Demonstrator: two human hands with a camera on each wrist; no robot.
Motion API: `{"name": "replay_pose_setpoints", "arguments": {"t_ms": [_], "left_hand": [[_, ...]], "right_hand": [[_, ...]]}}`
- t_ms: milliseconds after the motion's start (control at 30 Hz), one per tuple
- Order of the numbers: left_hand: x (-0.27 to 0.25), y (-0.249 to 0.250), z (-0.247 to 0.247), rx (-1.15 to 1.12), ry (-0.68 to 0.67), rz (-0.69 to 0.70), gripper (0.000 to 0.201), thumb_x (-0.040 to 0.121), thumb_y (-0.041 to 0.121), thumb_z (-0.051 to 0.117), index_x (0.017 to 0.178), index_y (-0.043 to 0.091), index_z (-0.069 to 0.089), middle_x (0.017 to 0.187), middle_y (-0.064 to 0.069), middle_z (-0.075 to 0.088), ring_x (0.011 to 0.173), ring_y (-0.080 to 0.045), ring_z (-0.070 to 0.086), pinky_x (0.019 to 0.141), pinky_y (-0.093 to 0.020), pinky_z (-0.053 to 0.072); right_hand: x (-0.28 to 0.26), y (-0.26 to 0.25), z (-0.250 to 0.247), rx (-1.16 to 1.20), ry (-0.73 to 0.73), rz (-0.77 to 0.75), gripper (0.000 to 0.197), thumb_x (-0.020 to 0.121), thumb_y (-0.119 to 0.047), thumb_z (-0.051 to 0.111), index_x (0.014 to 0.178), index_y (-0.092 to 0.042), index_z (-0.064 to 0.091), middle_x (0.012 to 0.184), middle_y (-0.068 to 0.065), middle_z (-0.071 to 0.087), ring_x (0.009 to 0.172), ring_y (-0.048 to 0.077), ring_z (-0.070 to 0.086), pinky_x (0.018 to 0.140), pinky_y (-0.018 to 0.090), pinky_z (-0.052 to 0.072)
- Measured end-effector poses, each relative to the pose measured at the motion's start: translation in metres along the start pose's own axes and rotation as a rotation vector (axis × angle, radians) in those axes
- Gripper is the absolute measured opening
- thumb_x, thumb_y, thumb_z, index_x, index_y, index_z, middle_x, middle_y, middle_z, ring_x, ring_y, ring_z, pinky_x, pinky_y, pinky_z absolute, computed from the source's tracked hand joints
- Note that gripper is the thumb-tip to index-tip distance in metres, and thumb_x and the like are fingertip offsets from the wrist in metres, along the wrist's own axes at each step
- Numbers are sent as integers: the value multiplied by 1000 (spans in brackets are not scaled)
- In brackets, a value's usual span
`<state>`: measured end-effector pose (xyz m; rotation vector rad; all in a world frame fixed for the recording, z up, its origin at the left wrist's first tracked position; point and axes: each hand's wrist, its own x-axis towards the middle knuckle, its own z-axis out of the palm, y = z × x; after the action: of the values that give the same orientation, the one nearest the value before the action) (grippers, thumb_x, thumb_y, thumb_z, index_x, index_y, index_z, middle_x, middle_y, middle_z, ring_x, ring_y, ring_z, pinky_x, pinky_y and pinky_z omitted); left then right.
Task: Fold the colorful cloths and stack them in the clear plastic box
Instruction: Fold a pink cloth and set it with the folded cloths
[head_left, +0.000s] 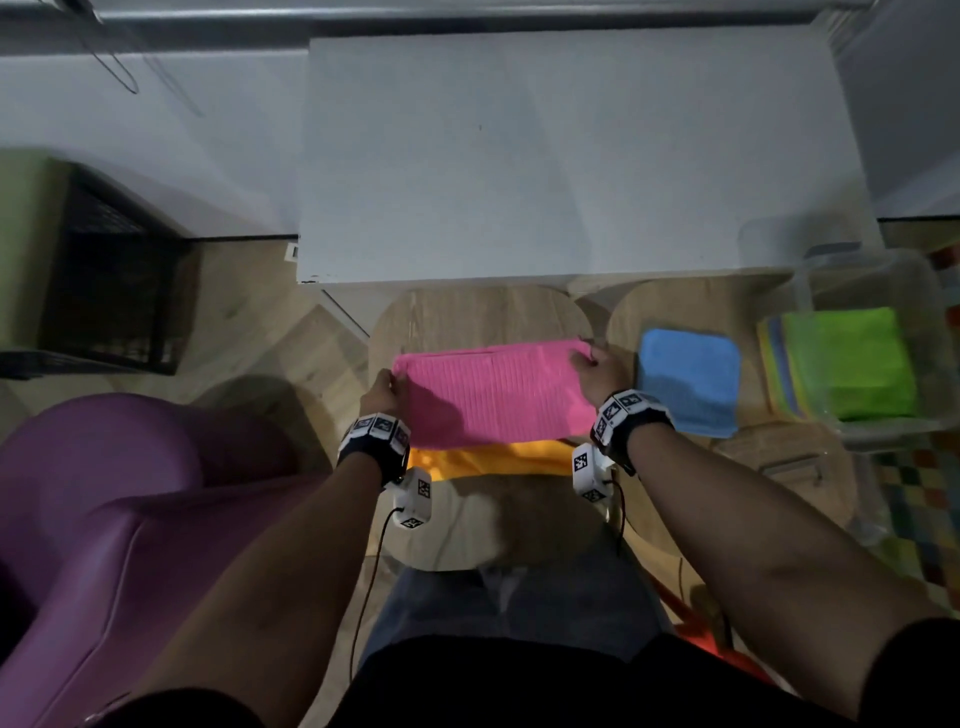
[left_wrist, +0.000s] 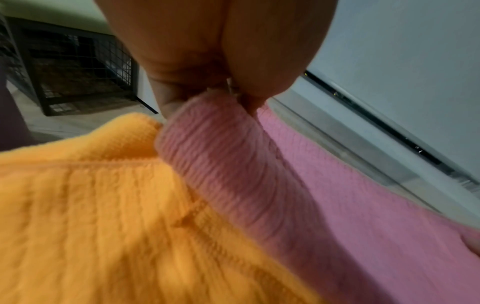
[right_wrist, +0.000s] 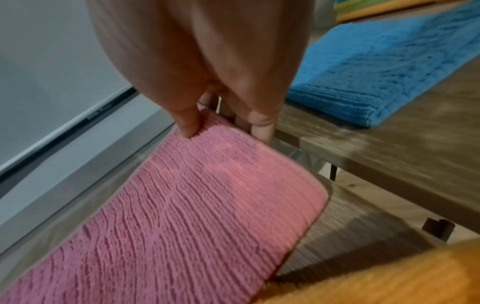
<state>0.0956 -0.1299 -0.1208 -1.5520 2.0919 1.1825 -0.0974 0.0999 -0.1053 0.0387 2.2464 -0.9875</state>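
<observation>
A pink ribbed cloth (head_left: 493, 395) is stretched between my hands over a small wooden table (head_left: 467, 317). My left hand (head_left: 387, 389) pinches its left corner (left_wrist: 215, 102); my right hand (head_left: 592, 364) pinches its far right corner (right_wrist: 207, 123). The pink cloth (right_wrist: 182, 205) partly lies over an orange cloth (head_left: 483, 460), which fills the lower left of the left wrist view (left_wrist: 91, 205). A blue folded cloth (head_left: 691, 379) rests on a second wooden table to the right. The clear plastic box (head_left: 883, 280) at far right holds a green cloth (head_left: 867, 364) on top of other folded ones.
A big white table (head_left: 571, 156) stands beyond the wooden ones. A black wire crate (head_left: 114, 291) sits on the floor at left, a purple seat (head_left: 104, 519) at lower left. My legs are below the table's near edge.
</observation>
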Motion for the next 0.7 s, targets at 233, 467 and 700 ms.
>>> {"name": "replay_pose_setpoints", "arguments": {"t_ms": [233,467,700], "left_hand": [[12,-6,8,48,18,3,40,102,42,30,114,7,46,105,-29,61,98,-44,59,73,-37,37],[23,-2,11,57,71,1,41,101,44,32,117,10,48,103,-30,62,98,-48,59,78,-42,44],[7,1,-2,-29,194,-31,43,91,54,48,105,14,54,99,-7,65,93,-27,61,77,-31,40]], "right_hand": [[11,0,9,1,38,7,36,100,-29,49,132,-13,57,119,6,62,103,17,56,83,22,39],[18,-2,13,-83,75,21,38,101,-30,45,136,-17,52,126,8,62,89,16,62,71,20,45],[2,-12,9,-371,386,-84,30,92,-37,51,113,-15,52,112,8,54,97,26,56,80,37,48]]}}
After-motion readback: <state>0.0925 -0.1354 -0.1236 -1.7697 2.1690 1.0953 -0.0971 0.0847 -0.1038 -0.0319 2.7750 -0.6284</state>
